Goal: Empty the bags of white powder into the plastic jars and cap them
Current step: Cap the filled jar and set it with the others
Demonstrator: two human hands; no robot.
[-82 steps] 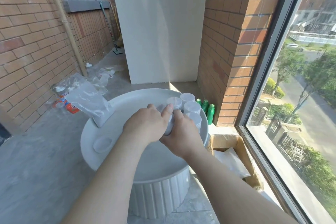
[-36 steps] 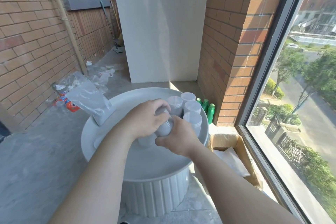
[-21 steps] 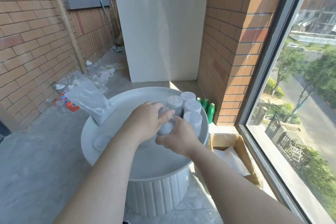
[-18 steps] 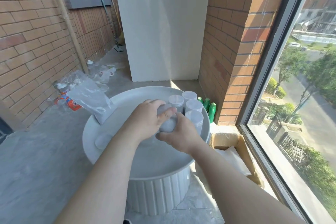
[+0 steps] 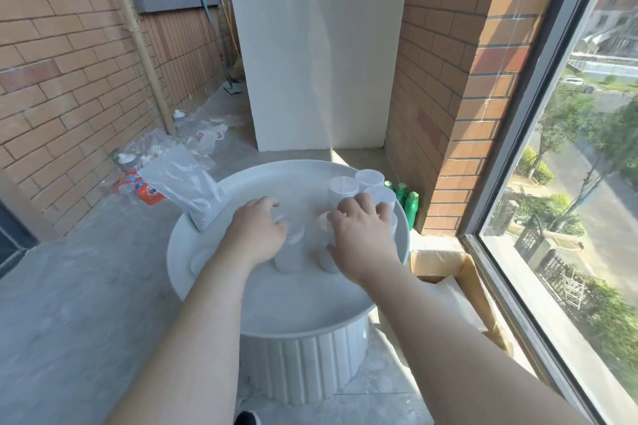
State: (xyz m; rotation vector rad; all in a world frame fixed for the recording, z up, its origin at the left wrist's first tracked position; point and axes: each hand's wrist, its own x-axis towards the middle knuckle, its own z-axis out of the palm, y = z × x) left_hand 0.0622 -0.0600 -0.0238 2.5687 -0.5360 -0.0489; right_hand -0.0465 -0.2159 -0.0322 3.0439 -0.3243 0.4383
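Two bare forearms reach in from the bottom edge over a round white worktop (image 5: 293, 304) with a raised rim and a ribbed base. The left hand (image 5: 257, 233) holds an open jar (image 5: 290, 248) that stands upright near the middle of the worktop, its fingers (image 5: 272, 203) curled round the jar's left side. How much powder is in the jar cannot be told.

Just to its right, close to the open jar, stands a capped jar (image 5: 324, 254) with a white lid. The right hand (image 5: 362, 238) grips it from above, the thumb against its near side and the fingers arched over the lid. The fingertips reach as far as three more jars (image 5: 341, 186), all capped, clustered at the far right of the worktop.

A loose lid (image 5: 199, 258) lies flat near the left rim, partly hidden by the left forearm. Further back on that side a clear bag of powder (image 5: 186, 188) leans on the rim, with white powder settled in its lower end.

On the floor to the right sits a cardboard box (image 5: 445, 260), open, with something white inside. Beyond the worktop, green bottles (image 5: 411, 205) stand against the brick wall. To the left, crumpled plastic bags (image 5: 203, 138) lie along the brick wall, and a white panel (image 5: 321, 59) closes the far end.
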